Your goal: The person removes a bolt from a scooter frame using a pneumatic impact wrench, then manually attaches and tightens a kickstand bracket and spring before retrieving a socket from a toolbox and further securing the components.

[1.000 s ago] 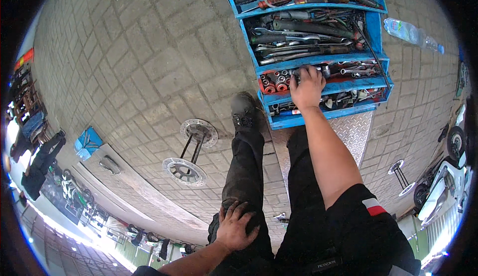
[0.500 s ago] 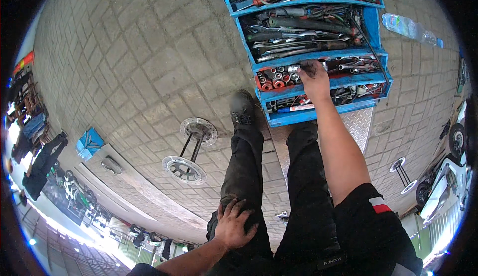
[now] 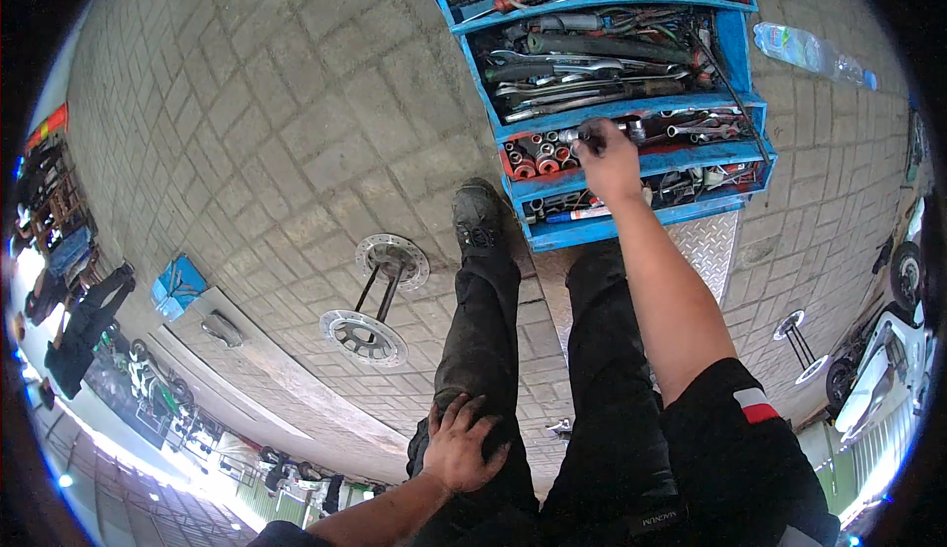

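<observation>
A blue metal cantilever toolbox (image 3: 646, 174) stands on the ground ahead of me, its trays spread apart. My right hand (image 3: 610, 162) reaches into a tray with sockets, fingers bent and closed on a shiny socket (image 3: 567, 136) that shows at the fingertips; part of it is hidden by the hand. Red-marked and chrome sockets (image 3: 538, 159) lie left of the hand, and small wrenches (image 3: 705, 130) to its right. My left hand (image 3: 462, 448) rests on my left knee with its fingers spread, holding nothing.
Pliers and wrenches (image 3: 582, 69) fill the toolbox's deep middle. A plastic bottle (image 3: 814, 54) lies to its right. Two brake discs joined by a shaft (image 3: 375, 295) stand left of my leg; a similar pair (image 3: 797, 345) stands at right. A blue piece (image 3: 180, 288) lies far left.
My right hand has shifted slightly left along the socket tray, with the shiny socket moving alongside its fingertips. The left hand has stayed on the knee.
</observation>
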The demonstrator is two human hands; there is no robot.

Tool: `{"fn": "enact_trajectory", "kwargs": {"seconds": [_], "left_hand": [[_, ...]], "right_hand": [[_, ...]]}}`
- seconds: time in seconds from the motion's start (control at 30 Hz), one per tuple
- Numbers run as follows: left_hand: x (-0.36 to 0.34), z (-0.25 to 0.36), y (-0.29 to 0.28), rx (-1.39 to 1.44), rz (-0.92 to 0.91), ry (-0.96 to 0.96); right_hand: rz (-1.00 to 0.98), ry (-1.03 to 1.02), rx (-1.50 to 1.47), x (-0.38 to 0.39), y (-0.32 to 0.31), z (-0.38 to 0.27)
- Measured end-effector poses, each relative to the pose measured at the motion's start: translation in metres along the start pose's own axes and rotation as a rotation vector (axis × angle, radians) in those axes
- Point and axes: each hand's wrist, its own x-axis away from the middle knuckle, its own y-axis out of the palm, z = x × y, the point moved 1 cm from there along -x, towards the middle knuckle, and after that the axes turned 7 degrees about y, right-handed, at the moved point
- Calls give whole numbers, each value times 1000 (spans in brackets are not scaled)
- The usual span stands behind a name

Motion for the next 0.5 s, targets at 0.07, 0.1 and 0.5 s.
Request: {"fn": "enact_trajectory", "kwargs": {"seconds": [0.07, 0.1, 0.5], "left_hand": [[0, -1, 2, -18, 10, 12], [-1, 0, 2, -20, 9, 13], [-2, 4, 2, -31, 0, 4]], "right_hand": [[46, -84, 126, 3, 7, 1], [128, -172, 258, 5, 11, 3], [340, -245, 516, 11, 19, -6]]}}
